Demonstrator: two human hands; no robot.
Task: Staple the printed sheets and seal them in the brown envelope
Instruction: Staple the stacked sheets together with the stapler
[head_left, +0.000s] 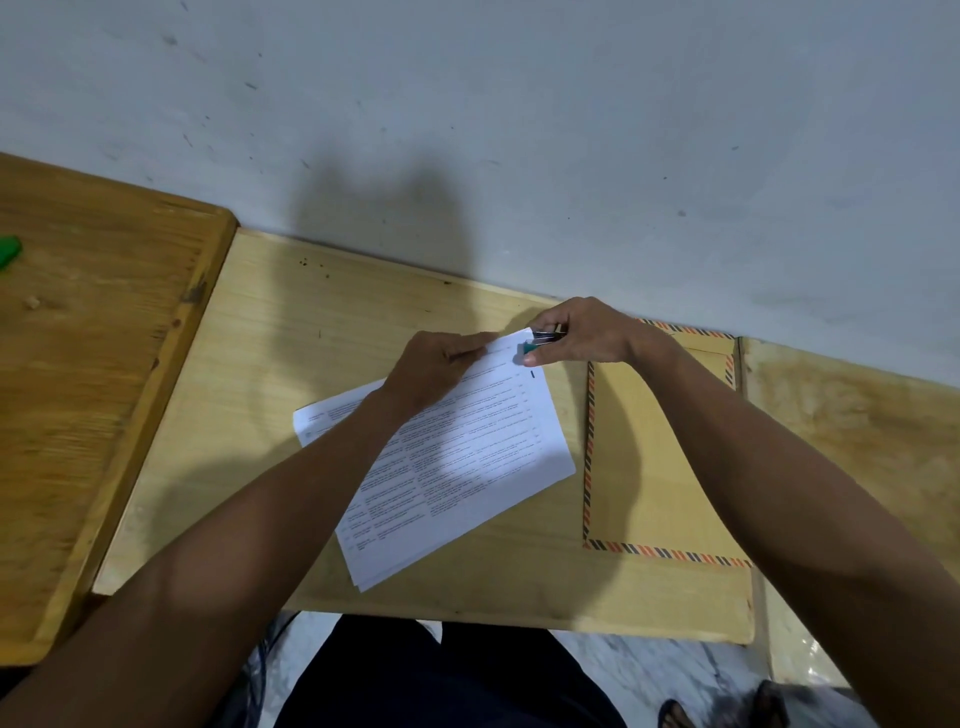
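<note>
Pale wooden worktop (249, 364) carries the printed sheets (467, 457), a fanned stack lying flat at centre, long axis running from near-left to far-right, with the brown envelope (660, 457) just beside them on the right, its striped border square to the worktop edge. Left hand (441, 364) lies on the far end of the stack, fingers together and pressed flat on the paper. Right hand (582, 332) has its fingers closed on a small stapler (540, 340) set over the stack's far-right corner.

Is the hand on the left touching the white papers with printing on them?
Touching. The head view shows the left hand pressed flat on the white printed sheets, fingers lying across their far edge.
</note>
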